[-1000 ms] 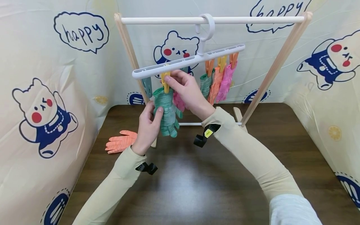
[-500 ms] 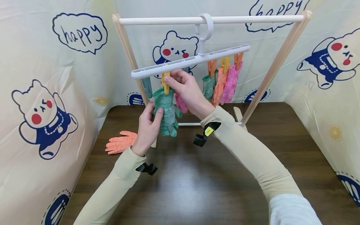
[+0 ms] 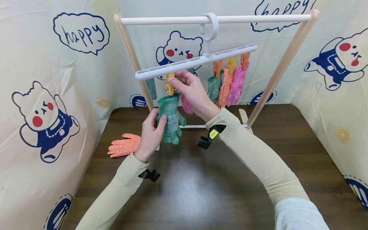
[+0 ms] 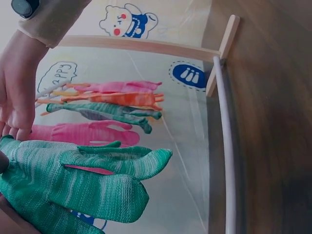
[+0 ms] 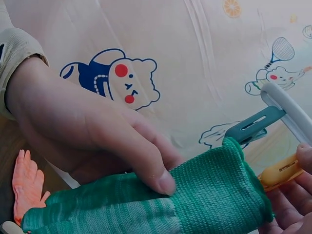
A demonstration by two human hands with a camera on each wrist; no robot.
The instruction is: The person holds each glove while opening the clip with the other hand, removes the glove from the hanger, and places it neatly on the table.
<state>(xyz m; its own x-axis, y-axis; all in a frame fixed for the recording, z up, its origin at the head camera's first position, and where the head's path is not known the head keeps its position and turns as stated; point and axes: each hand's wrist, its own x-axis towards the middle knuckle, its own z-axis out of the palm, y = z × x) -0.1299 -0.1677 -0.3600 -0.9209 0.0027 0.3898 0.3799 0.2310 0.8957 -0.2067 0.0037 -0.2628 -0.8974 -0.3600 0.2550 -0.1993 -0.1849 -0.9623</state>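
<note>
A green glove [image 3: 172,119] hangs fingers down in my left hand [image 3: 151,129], which pinches it just below the cuff, the thumb lying across its front in the right wrist view. Right above the cuff is a yellow clothes peg [image 3: 170,85] on the white hanger [image 3: 195,61]. My right hand [image 3: 193,92] pinches this peg between thumb and fingers. In the right wrist view the tip of the peg [image 5: 282,171] is right at the edge of the glove's cuff [image 5: 219,187]. A pink glove [image 3: 187,105] hangs behind, partly hidden by my right hand.
From the hanger's right end hang a green glove [image 3: 214,88], an orange glove [image 3: 225,88] and a pink glove [image 3: 237,84] on pegs. A grey-blue peg [image 3: 151,88] is at the left end. An orange glove [image 3: 124,146] lies on the table [image 3: 201,179] beneath the wooden rack [image 3: 283,68].
My left hand and the green glove have moved slightly down, so the cuff that overlapped the yellow peg is now at its tip. The hanger's right end has swung a little to the right.
</note>
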